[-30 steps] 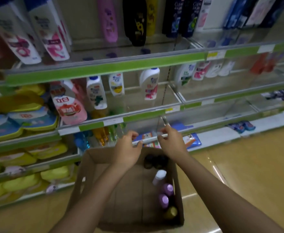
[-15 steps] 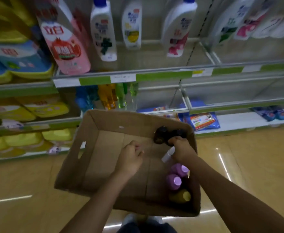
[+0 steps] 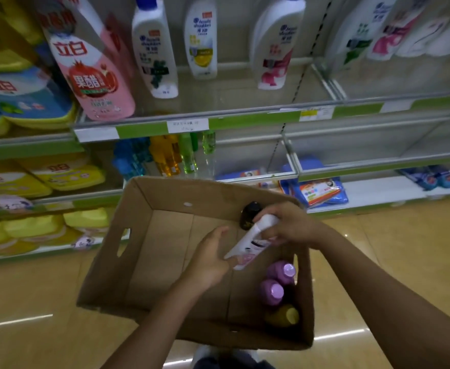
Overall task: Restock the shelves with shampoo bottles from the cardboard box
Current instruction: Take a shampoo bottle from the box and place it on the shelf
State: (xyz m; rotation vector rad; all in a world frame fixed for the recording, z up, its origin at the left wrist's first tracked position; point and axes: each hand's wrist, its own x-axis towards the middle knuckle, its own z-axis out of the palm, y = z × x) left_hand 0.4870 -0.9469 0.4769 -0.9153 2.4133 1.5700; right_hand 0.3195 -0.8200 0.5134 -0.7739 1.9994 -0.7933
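The task is at the pick-up step, judged from the present layout. The right hand (image 3: 289, 225) grasps the cap end of a white bottle (image 3: 250, 242) with its fingers curled round it. The left hand (image 3: 212, 255) supports the lower end of the same bottle; its fingers appear fairly straight against the label rather than wrapped round it. The bottle is tilted, cap end up and away from the person, and is held above the floor of the cardboard box (image 3: 149, 235), inside its walls. It is not yet on a shelf.

Stock remaining in the box, counted:
- two purple-capped bottles (image 3: 271, 291), upright along the right wall
- one yellow bottle (image 3: 285, 315), in the near right corner
- one dark bottle (image 3: 249, 214), at the far wall, partly hidden by the right hand

The rest of the box floor shows bare cardboard, so most of the load appears already removed.

The shelf (image 3: 245, 118) straight ahead carries three white shampoo bottles (image 3: 154, 49) with wide gaps between them, plus one large pink bottle (image 3: 90, 73) at its left end. More white bottles stand on the next bay to the right; their number cannot be told
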